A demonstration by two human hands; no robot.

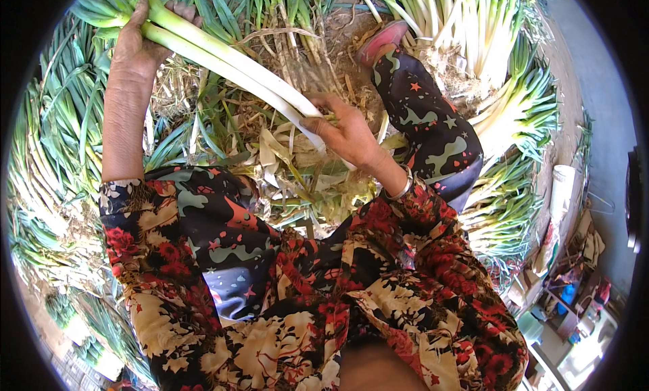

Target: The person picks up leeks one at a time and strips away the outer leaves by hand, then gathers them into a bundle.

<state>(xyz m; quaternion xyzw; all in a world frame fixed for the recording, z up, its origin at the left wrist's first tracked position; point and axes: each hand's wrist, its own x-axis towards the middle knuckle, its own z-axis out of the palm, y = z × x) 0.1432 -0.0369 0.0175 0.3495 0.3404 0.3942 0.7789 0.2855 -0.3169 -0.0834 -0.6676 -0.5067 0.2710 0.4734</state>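
Two long-stemmed green onions (228, 61) stretch slantwise between my hands, their stems pale and smooth. My left hand (144, 38) grips them at the green leaf end, at the upper left. Lower down, my right hand (345, 132) has its thumb and fingers around the white root ends, which it partly hides. Beneath the stems lies a litter of stripped leaves and dry husks (284, 163) between my legs. Just past the onions, a bunch of unpeeled green onions (299, 46) rests with soil and dry skins on its stems.
White-stemmed onions (466, 31) are piled at the upper right, beside my pink shoe (383, 41). More bundles (507, 122) line the right side. Leafy onions (56, 137) are heaped along the left. A cluttered shelf (563, 315) stands by the wall at lower right.
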